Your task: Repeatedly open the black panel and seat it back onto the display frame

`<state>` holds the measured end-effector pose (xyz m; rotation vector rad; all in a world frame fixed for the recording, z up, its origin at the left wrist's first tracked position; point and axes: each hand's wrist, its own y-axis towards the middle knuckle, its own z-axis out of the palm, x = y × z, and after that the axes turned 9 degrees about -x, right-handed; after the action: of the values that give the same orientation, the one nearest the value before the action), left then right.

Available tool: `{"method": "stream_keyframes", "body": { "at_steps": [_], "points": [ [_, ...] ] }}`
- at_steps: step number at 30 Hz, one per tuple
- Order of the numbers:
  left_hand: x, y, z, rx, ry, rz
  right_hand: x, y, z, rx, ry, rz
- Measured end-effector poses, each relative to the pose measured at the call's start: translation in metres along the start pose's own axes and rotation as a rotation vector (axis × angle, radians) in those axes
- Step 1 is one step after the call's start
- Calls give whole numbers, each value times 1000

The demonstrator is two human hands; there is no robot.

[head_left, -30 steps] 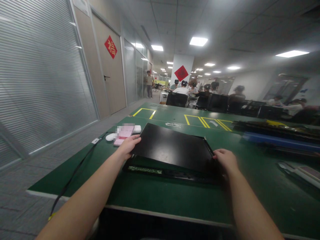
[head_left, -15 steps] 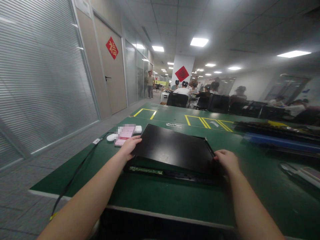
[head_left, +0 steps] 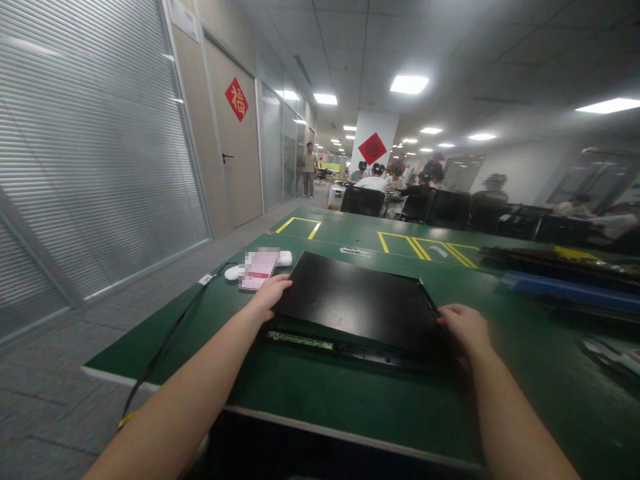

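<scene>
A flat black display panel point(head_left: 357, 300) lies slightly tilted over the green table, its glossy face up. At its left edge, my left hand point(head_left: 270, 298) is closed, thumb on top and the other fingers mostly hidden underneath. My right hand point(head_left: 466, 328) pinches the right edge, by the thin rim at that side. Below the panel's near edge shows a dark frame point(head_left: 380, 354) with a green circuit board strip point(head_left: 299, 341) along its left half. Whatever else sits under the panel is hidden.
Left of the panel, a phone point(head_left: 257, 272) leans by a white object point(head_left: 284, 258). A black cable point(head_left: 173, 330) crosses the table's left edge point(head_left: 120, 377). Dark strips point(head_left: 545, 260), a blue bar point(head_left: 565, 287) and a blurred tool point(head_left: 607, 353) lie right. People sit beyond.
The whole scene has shifted a little rightward in view as the camera turned left. Both hands keep their places on the panel, which shows little movement of its own.
</scene>
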<state>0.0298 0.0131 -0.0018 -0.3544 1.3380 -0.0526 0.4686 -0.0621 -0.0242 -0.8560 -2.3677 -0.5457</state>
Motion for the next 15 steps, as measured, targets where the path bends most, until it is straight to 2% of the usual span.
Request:
{"method": "stream_keyframes", "body": {
  "at_steps": [15],
  "points": [
    [7, 6, -4, 86, -12, 22, 5, -3, -4, 19, 24, 33]
  ]
}}
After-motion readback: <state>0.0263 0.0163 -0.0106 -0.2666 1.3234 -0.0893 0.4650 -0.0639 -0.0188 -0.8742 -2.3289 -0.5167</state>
